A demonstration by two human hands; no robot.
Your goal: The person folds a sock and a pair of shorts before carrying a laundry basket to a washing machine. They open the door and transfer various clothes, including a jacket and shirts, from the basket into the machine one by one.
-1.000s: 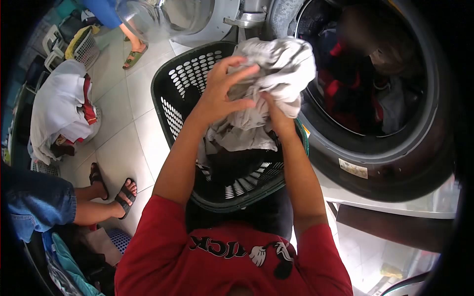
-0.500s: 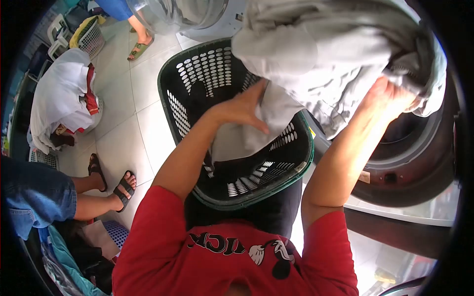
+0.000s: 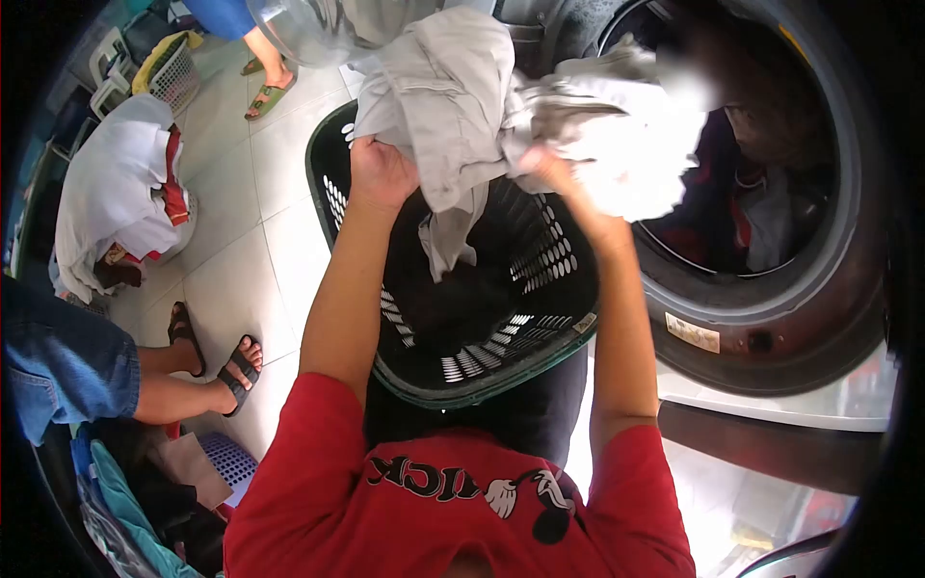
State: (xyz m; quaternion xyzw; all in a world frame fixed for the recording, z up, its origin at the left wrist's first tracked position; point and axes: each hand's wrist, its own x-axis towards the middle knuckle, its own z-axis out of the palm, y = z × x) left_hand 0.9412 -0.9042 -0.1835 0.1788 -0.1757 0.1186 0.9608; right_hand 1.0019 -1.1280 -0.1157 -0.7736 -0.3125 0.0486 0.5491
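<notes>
A light beige garment (image 3: 453, 87), bunched and creased, is stretched between my two hands above a dark green laundry basket (image 3: 482, 380). My left hand (image 3: 383, 175) grips its left end, fingers curled into the cloth. Farther right, my right hand (image 3: 568, 188) is closed on the same garment near its middle, slightly smeared by motion. One end of the cloth dangles into the basket; the right part spreads, bright and blurred, in front of the open drum of a front-load washing machine (image 3: 819, 337). Dark, red and grey laundry (image 3: 747, 207) lies inside the drum.
A clear round door (image 3: 337, 29) hangs open at the top. At left stands a pile of white laundry (image 3: 116, 183), with a white basket (image 3: 173, 82) behind it. A person in denim shorts (image 3: 72, 361) is at left; another person's sandalled foot (image 3: 270, 96) is farther back.
The garment has moved left, away from the right side, and now hangs between both hands. My left hand has closed on it. The machine's drum opening is now uncovered.
</notes>
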